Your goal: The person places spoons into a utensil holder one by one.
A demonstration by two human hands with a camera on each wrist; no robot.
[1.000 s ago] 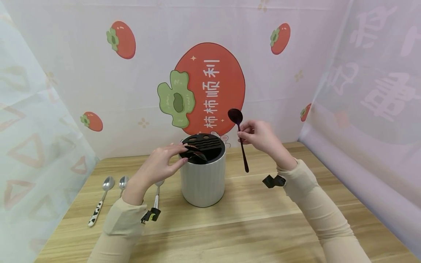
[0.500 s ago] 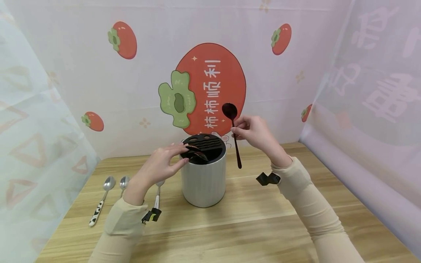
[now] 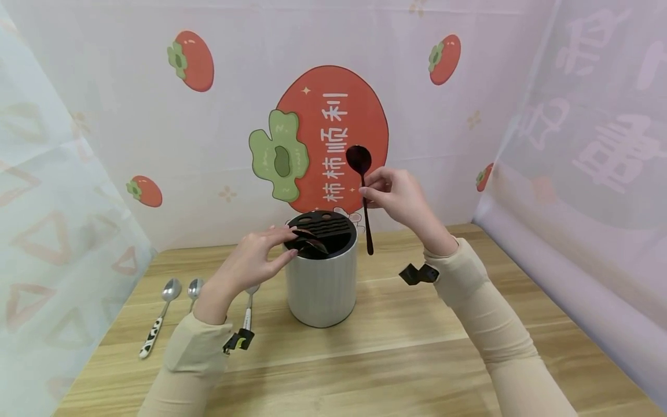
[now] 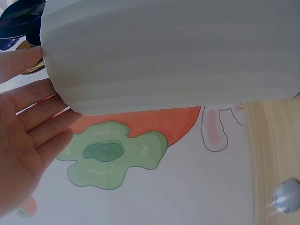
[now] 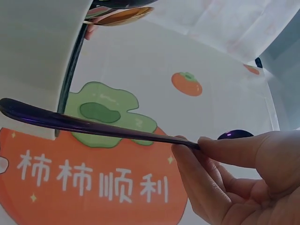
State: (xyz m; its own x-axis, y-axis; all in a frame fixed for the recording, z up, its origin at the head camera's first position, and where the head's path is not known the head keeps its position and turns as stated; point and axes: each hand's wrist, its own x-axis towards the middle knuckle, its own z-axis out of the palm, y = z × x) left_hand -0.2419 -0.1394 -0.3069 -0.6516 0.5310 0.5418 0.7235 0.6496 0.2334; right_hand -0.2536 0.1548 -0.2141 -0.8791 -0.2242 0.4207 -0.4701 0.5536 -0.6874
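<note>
My right hand pinches a dark, shiny spoon by its handle. The spoon stands nearly upright in the air, bowl up, above the right side of a white ribbed utensil holder. Its dark handle crosses the right wrist view. The holder has a black slotted lid. Dark spoons stick out of the lid's front opening with their bowls up; their handles are hidden inside. My left hand rests at the holder's left rim beside those bowls, fingers extended.
On the wooden table, left of the holder, lie a spoon with a black-and-white patterned handle, another silver spoon partly behind my left arm, and a third spoon. A persimmon-printed cloth hangs behind.
My right hand has carried the dark spoon left and upward, closer to the holder. The left hand has stayed at the rim.
</note>
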